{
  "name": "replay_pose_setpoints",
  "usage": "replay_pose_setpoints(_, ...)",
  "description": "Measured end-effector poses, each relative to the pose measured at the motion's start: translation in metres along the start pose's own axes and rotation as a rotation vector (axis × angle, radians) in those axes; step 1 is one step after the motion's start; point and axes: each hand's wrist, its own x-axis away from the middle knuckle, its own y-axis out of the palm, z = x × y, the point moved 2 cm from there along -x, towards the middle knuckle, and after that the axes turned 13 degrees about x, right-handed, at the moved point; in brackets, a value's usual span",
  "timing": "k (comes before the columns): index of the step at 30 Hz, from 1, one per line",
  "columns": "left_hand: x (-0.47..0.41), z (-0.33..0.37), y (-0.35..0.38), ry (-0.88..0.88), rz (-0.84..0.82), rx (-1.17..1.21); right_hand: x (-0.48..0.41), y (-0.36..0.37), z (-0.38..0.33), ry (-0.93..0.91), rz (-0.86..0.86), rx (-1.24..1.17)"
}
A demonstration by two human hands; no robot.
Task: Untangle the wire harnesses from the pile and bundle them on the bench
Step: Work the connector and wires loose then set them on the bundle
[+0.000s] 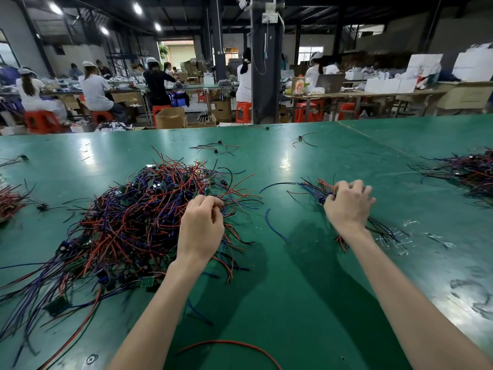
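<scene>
A big tangled pile of wire harnesses (128, 222), red, blue, purple and black with small green boards, covers the left of the green bench (306, 276). My left hand (201, 228) hovers at the pile's right edge, its fingers curled and pinching thin wires there. To the right lies a small bundle of sorted harnesses (314, 189), its wires fanning out to the upper left and lower right. My right hand (348, 205) sits on top of this bundle, fingers curled around its middle.
Another wire heap (469, 172) lies at the right edge and a red one (9, 201) at the left edge. Loose harnesses (216, 148) lie farther back. A single red wire (229, 345) curves near the front. Clear plastic scraps (394, 240) lie right of my hand.
</scene>
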Motion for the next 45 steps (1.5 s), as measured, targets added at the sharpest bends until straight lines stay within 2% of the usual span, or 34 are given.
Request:
replay_pose_setpoints(2,0.002,-0.003,0.000,0.011,0.040,-0.178,0.008,-0.004,-0.011,-0.055,0.019,-0.036)
replay_pose_setpoints(3,0.003,-0.006,0.001,-0.037,0.016,-0.283,0.013,-0.005,-0.018,-0.096,0.005,-0.049)
replay_pose_setpoints(5,0.004,-0.014,0.003,-0.201,-0.111,-0.453,0.026,-0.002,-0.032,-0.201,-0.031,-0.063)
replay_pose_setpoints(7,0.005,-0.018,0.004,-0.289,-0.221,-0.542,0.040,0.002,-0.047,-0.313,-0.070,-0.068)
replay_pose_setpoints(10,0.005,-0.017,0.004,-0.266,-0.236,-0.525,0.060,0.009,-0.064,-0.452,-0.133,-0.074)
replay_pose_setpoints(14,0.003,-0.017,0.001,-0.268,-0.209,-0.476,0.078,0.011,-0.076,-0.548,-0.171,-0.122)
replay_pose_setpoints(19,0.000,-0.019,-0.004,-0.258,-0.149,-0.354,0.083,0.005,-0.079,-0.570,-0.169,-0.196)
replay_pose_setpoints(26,-0.001,-0.013,-0.002,-0.156,-0.118,-0.328,0.092,0.002,-0.086,-0.593,-0.187,-0.304)
replay_pose_setpoints(31,-0.003,-0.017,-0.007,-0.250,-0.206,-0.538,0.098,0.001,-0.090,-0.606,-0.246,-0.363)
replay_pose_setpoints(34,-0.006,-0.019,-0.012,-0.257,-0.226,-0.558,0.099,0.001,-0.090,-0.607,-0.261,-0.367)
replay_pose_setpoints(38,-0.009,-0.019,-0.021,-0.300,-0.339,-0.569,0.100,0.001,-0.090,-0.601,-0.264,-0.390)
replay_pose_setpoints(40,-0.011,-0.017,-0.029,-0.306,-0.284,-0.489,0.101,0.002,-0.091,-0.603,-0.261,-0.390)
replay_pose_setpoints(45,-0.030,-0.005,-0.056,-0.096,0.127,-0.294,0.100,0.003,-0.093,-0.604,-0.266,-0.391)
